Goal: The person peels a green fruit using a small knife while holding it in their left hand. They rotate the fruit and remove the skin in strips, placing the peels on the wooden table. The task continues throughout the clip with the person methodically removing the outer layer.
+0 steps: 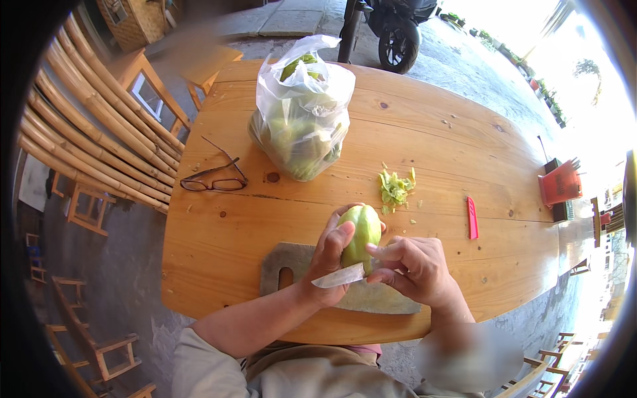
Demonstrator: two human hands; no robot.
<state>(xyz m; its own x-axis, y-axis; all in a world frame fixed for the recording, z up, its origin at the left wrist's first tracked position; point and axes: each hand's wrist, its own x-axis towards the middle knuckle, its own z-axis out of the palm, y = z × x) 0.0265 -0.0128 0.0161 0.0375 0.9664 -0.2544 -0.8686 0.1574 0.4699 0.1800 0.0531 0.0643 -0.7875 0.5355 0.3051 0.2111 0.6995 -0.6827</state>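
A pale green chayote (362, 231) is held upright in my left hand (328, 256), my thumb along its near left side. My right hand (415, 266) holds a small knife whose pale blade (341, 276) points left across the chayote's lower end. My fingers hide the knife's handle. The right fingertips are at the chayote's right side. Both hands are above a worn grey-brown cutting board (378, 298) with a slot handle at its left. Beyond the chayote lies a small heap of green peelings (396, 189).
A clear plastic bag (303, 124) full of chayotes stands at the back of the wooden table (428, 139). Eyeglasses (214, 185) lie at the left, a pink blade sheath (472, 219) at the right. A red container (562, 184) sits near the right edge. A bamboo bench (99, 114) flanks the left side.
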